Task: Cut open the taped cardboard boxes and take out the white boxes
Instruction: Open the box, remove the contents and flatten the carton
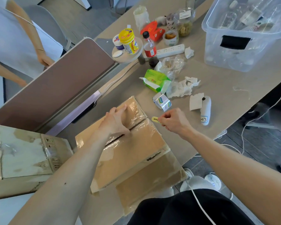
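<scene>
Plainly, two brown cardboard boxes are seen. One taped box (pixel 131 153), rectangular and wrapped in glossy, wrinkled clear tape, is set at the near edge of the desk (pixel 217 88). A scuffed second box (pixel 28 153) lies just beside it on the left. The left hand (pixel 115 122) is pressed flat on the taped box's top flaps, fingers extended. One small yellow cutter (pixel 155 119) is pinched in the right hand (pixel 173 122), beside that box's far right corner.

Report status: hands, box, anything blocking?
Left hand flat on taped box, over the seam. Right hand pinches yellow cutter, off the box. No white box visible.
</scene>
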